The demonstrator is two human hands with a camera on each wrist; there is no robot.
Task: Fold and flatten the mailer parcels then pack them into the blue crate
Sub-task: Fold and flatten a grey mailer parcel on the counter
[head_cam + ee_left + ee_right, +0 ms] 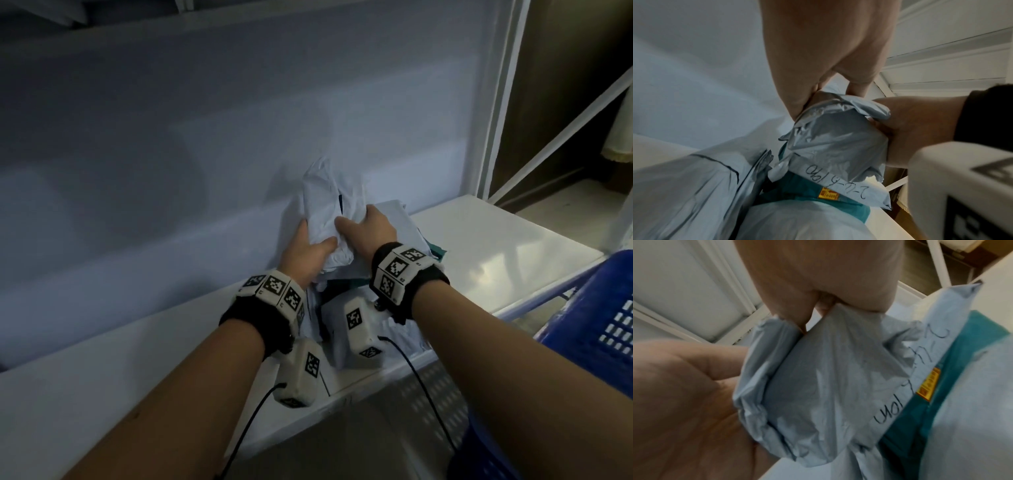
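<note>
A crumpled grey mailer parcel (329,219) is held up by both hands over a pile of other parcels (370,329) on a white shelf (496,246). The left hand (308,255) is wrapped around the parcel's left side, with the thumb pressed into the soft plastic. The right hand (368,228) is curled over its right side, and the top of the bag is bunched between the fingers. In the left wrist view the parcel (836,138) is seen pinched from above by the left hand (824,53), while the right hand (916,129) is pressed against its side. Black handwriting (838,181) is seen along the lower edge of the parcel. A teal parcel (809,193) with a small yellow sticker (828,194) is seen just under it. In the right wrist view the parcel (818,378) is squeezed between the right hand (824,272) above and the left hand (680,394) beside it, and the picture is a bit blurred. The blue crate (603,308) is seen to the right of the shelf, well apart from the held parcel. A grey-blue wall (171,137) is seen behind the shelf. Marker bands (274,291) are worn on both wrists.
</note>
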